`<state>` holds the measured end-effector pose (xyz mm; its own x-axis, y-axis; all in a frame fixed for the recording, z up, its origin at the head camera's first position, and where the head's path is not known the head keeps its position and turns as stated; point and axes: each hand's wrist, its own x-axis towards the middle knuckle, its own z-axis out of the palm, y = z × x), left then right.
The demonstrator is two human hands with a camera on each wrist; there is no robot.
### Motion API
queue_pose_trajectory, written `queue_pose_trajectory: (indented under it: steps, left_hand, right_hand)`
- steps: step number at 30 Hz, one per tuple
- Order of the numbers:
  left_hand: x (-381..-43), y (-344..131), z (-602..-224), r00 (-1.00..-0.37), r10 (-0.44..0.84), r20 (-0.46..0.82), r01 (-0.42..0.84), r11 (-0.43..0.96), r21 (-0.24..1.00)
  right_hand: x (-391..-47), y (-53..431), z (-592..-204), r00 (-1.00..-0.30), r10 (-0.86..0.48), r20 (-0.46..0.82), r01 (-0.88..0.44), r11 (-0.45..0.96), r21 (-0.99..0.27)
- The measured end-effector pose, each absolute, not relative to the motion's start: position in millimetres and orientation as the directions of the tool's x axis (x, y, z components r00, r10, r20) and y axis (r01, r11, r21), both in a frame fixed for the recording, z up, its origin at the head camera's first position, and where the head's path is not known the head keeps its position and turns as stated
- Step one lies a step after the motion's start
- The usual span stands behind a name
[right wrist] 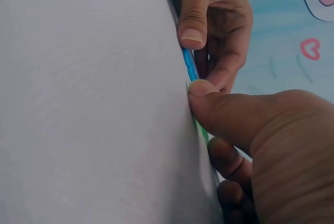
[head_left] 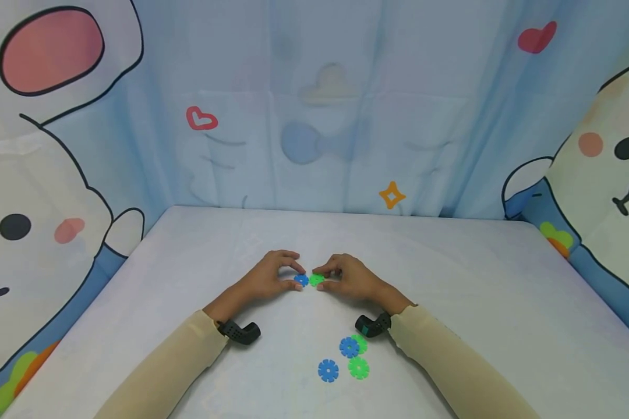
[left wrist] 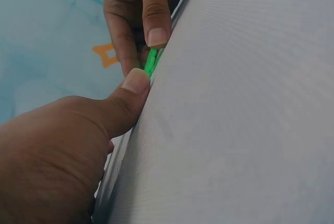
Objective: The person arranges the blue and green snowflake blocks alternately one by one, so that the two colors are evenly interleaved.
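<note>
Near the middle of the table, my left hand (head_left: 271, 274) pinches a blue notched disc (head_left: 301, 280) between thumb and fingers. Facing it, my right hand (head_left: 352, 278) pinches a green notched disc (head_left: 317, 280) the same way. The two discs stand edge to edge, close over the tabletop. In the left wrist view the green disc (left wrist: 151, 62) shows as a thin edge beyond the left thumb, which hides the blue one. From the right wrist, the blue disc (right wrist: 190, 64) appears edge-on beneath the left thumb, and part of the green disc (right wrist: 204, 134) shows past the right thumb.
Several more notched discs lie nearer the front: a blue one (head_left: 349, 347) overlapping a green one (head_left: 361, 343), another blue disc (head_left: 328, 370) and another green disc (head_left: 359, 368). The white table (head_left: 230, 233) ends at a blue patterned curtain (head_left: 325, 151). Each wrist wears a black band (head_left: 239, 332).
</note>
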<state>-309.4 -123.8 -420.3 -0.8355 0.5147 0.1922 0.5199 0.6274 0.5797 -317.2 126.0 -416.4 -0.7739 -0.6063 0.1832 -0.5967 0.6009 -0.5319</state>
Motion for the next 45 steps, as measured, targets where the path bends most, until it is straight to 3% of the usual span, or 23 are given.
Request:
queue_pose_trajectory:
  steps: [37, 45]
  left_hand:
    - [-304, -126, -422, -0.833, 0.518, 0.195, 0.528, 0.638, 0.561]
    - [-307, -122, -414, -0.836, 0.517, 0.184, 0.506, 0.597, 0.623]
  right_hand:
    - [-310, 124, -419, -0.790, -0.580, 0.197, -0.579, 0.601, -0.551]
    - [-303, 138, -383, -0.800, -0.567, 0.196, -0.538, 0.535, -0.652]
